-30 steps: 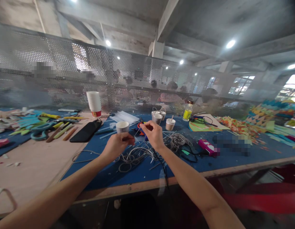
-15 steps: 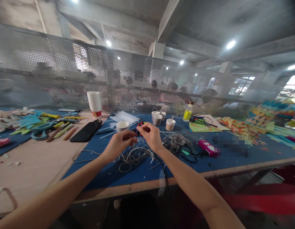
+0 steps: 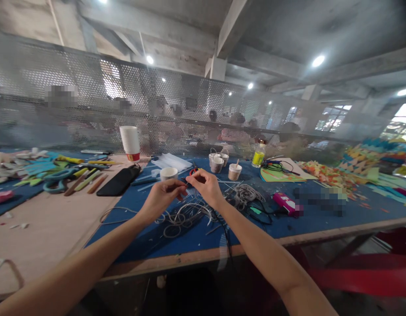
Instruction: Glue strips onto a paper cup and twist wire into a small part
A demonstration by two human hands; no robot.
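Note:
Above the blue mat (image 3: 140, 239), my left hand (image 3: 164, 196) and my right hand (image 3: 207, 188) are close together with their fingertips almost meeting. Thumb and fingers are pinched on both hands; whatever is between them is too small to make out. Below them lies a loose tangle of grey cord (image 3: 179, 219), and a thicker bundle of the cord (image 3: 247, 195) is right of my right wrist. Just behind my fingers shows a red-and-yellow handled tool (image 3: 195, 170), partly hidden. A white paper cup (image 3: 169, 172) stands behind my left hand.
Left are a black phone (image 3: 119, 181), scissors (image 3: 56, 181) and a stack of paper cups (image 3: 129, 142). Small cups (image 3: 216, 164), a cup with a stick (image 3: 235, 172) and a yellow-labelled bottle (image 3: 258, 154) stand behind. A magenta box (image 3: 285, 203) and paper scraps (image 3: 328, 177) are right.
My left hand's fingers have drawn closer together, and its fingertips have come nearer my right hand. The things on the table have not moved.

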